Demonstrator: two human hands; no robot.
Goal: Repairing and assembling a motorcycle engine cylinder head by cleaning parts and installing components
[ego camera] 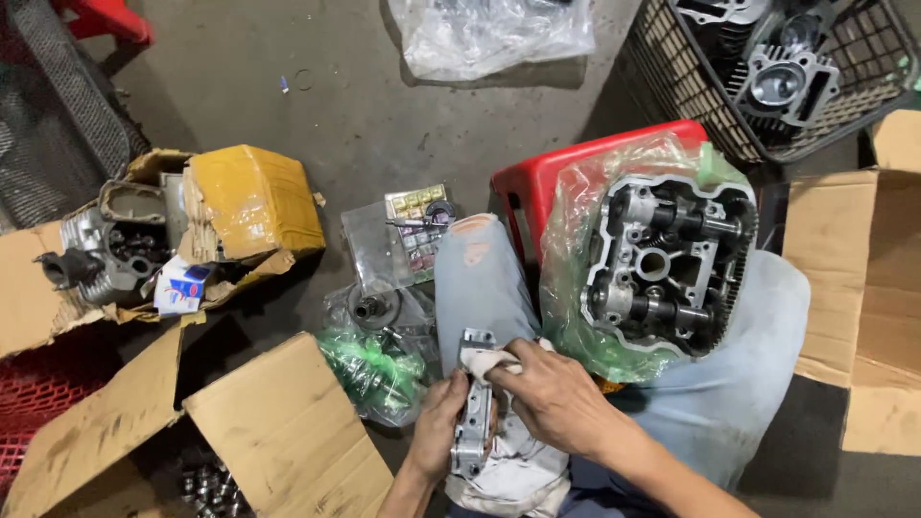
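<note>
We count one metal bracket, long axis twelve-to-six, gripped in our left hand; right hand pinches one white rag at its twelve-o'clock end.

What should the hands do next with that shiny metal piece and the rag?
Probably slide the rag further down the metal part. The right hand presses it only near the top, while the left hand grips the side; the lower end looks unwiped.
</note>
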